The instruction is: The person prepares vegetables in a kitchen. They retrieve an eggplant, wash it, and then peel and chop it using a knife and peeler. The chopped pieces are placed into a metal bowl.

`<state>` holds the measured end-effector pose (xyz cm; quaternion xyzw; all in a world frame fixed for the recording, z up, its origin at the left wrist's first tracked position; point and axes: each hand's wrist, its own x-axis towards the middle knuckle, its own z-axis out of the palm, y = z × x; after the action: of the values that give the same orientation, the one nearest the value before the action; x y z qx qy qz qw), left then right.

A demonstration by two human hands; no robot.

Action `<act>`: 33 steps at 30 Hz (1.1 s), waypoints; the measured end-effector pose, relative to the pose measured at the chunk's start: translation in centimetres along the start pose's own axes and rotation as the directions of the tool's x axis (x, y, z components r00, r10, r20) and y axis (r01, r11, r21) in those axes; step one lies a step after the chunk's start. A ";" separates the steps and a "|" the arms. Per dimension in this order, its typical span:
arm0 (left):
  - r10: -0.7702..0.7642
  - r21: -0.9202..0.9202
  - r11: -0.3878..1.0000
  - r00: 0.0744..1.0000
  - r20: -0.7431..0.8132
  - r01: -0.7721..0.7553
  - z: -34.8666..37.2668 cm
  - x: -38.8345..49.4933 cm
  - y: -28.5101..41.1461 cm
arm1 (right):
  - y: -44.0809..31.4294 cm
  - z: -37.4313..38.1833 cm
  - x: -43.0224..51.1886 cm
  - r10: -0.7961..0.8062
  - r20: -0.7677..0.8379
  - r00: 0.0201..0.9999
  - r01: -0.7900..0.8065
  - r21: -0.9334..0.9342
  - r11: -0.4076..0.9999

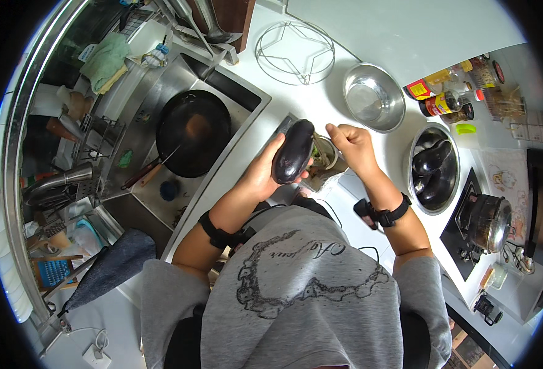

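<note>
My left hand (258,169) is wrapped around a glossy dark purple eggplant (293,151), tilted lengthwise over a bin (325,167) that has green and brown scraps inside. To the right of the eggplant, my right hand (355,146) is raised with curled fingers and its thumb sticking out. Its palm side is hidden, so I cannot tell whether something thin is in it. A steel bowl (352,87) with a shiny bare inside stands on the counter beyond my right hand. Farther right, several more eggplants (432,159) lie in another steel bowl (412,182).
At left, a black wok (172,108) sits in the steel sink (241,121). A wire rack (294,84) lies on the white counter (320,102). Bottles (442,104) stand back right. A lidded pot (490,221) is on the hob (457,235). A dark cloth (114,263) hangs lower left.
</note>
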<state>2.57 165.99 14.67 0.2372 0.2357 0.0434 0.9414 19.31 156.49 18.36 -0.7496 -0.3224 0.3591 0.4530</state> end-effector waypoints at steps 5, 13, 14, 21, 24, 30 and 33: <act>-0.074 0.011 0.997 0.997 0.034 0.074 0.6 1.0 -0.5 | -1.7 -0.2 0.1 -0.838 0.033 0.544 0.640 -0.663 0.389; -0.076 0.083 0.994 0.997 -0.011 0.077 0.4 1.6 -1.8 | -1.1 0.4 0.5 -0.815 0.214 0.539 0.707 -0.641 0.299; -0.085 0.096 0.992 0.996 -0.014 0.086 0.3 1.5 -1.8 | -0.9 0.5 0.6 -0.812 0.224 0.539 0.713 -0.634 0.299; -0.196 0.078 0.977 0.980 -0.033 0.198 -1.1 0.8 -1.8 | 0.1 0.4 2.4 -0.794 0.250 0.554 0.725 -0.614 0.312; -0.233 0.054 0.971 0.972 -0.003 0.233 -1.3 0.3 -2.2 | 0.7 -0.5 3.2 -0.769 0.285 0.573 0.711 -0.639 0.293; 0.087 0.286 0.955 0.996 -0.032 -0.074 -0.7 -0.6 -1.4 | 1.2 -0.4 4.2 -0.711 0.111 0.695 0.657 -0.499 0.565; 0.380 0.507 0.762 0.912 0.154 -0.403 -0.4 -0.8 -0.7 | 0.8 -1.4 4.0 -0.253 -0.262 0.931 0.292 0.118 0.949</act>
<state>1.61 165.37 14.39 0.5313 0.1639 0.1675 0.8141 22.76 158.78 17.12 -0.6984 -0.3365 0.2217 0.5915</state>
